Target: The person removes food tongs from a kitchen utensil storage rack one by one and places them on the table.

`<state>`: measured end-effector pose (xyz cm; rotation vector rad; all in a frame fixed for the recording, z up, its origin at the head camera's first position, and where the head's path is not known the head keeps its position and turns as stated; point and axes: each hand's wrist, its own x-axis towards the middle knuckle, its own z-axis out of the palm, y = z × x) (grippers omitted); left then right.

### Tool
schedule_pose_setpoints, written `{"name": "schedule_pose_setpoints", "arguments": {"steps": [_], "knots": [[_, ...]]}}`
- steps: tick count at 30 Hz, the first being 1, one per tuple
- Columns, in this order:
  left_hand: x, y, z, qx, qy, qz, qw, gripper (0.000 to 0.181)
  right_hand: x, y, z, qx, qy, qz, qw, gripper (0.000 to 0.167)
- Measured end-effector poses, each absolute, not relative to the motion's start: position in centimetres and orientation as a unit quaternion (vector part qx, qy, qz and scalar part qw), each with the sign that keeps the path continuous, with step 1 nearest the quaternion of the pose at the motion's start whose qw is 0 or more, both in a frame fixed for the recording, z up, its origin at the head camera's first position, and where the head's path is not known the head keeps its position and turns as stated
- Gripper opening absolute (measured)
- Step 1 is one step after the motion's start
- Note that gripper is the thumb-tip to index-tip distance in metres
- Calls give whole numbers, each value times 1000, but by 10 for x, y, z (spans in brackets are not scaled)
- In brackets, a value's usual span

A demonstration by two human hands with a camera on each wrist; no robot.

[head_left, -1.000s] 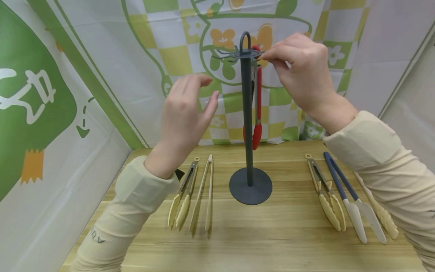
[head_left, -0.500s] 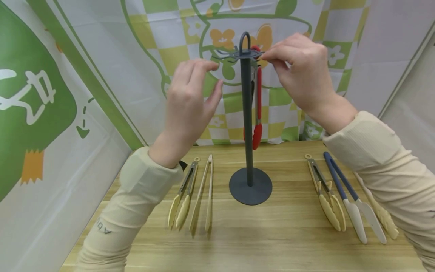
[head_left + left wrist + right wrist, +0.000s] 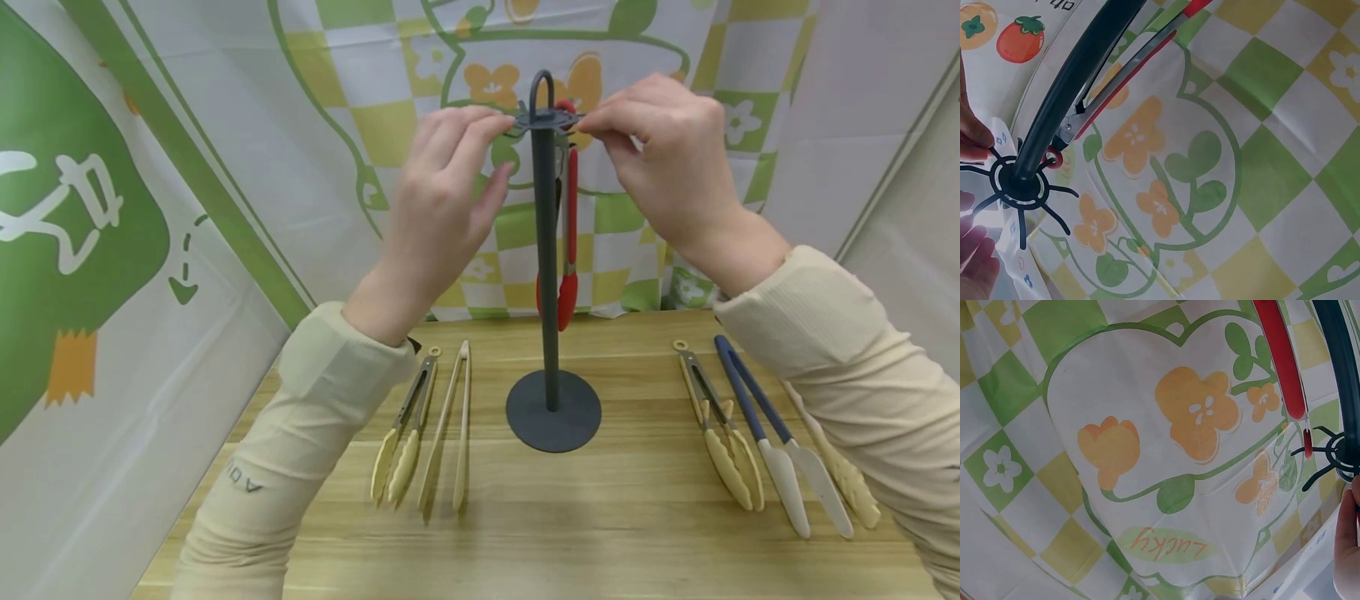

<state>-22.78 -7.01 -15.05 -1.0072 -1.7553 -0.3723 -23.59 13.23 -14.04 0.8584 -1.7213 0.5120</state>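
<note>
A dark grey utensil stand (image 3: 546,267) with a top loop and a ring of hooks stands upright on the table. My right hand (image 3: 667,158) pinches a hook tip on the ring's right side. At the ring's left side, the fingertips of my left hand (image 3: 450,183) reach the hooks, its thumb lower and apart from the fingers. Behind the pole hang red tongs (image 3: 572,250); the left wrist view shows their red ring (image 3: 1054,157) on a hook. My left fingers hide the left-side hooks in the head view.
Left of the base (image 3: 528,421) lie yellow-tipped tongs (image 3: 405,458) and slim beige tongs (image 3: 462,433). On the right lie more yellow-tipped tongs (image 3: 723,467), blue-and-white tongs (image 3: 780,433) and a cream utensil (image 3: 855,487) partly under the sleeve. A patterned cloth (image 3: 360,125) backs the table.
My left hand has risen and moved right, from beside the pole to the hooks. The right hand keeps its pinch in the same place.
</note>
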Motion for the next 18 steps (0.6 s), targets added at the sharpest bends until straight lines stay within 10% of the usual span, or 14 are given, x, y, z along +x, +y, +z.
{"name": "schedule_pose_setpoints", "arguments": {"steps": [18], "knots": [[-232, -60, -151, -433, -711, -157, 531, 22, -235, 132, -141, 364, -726, 215, 542, 15]]}}
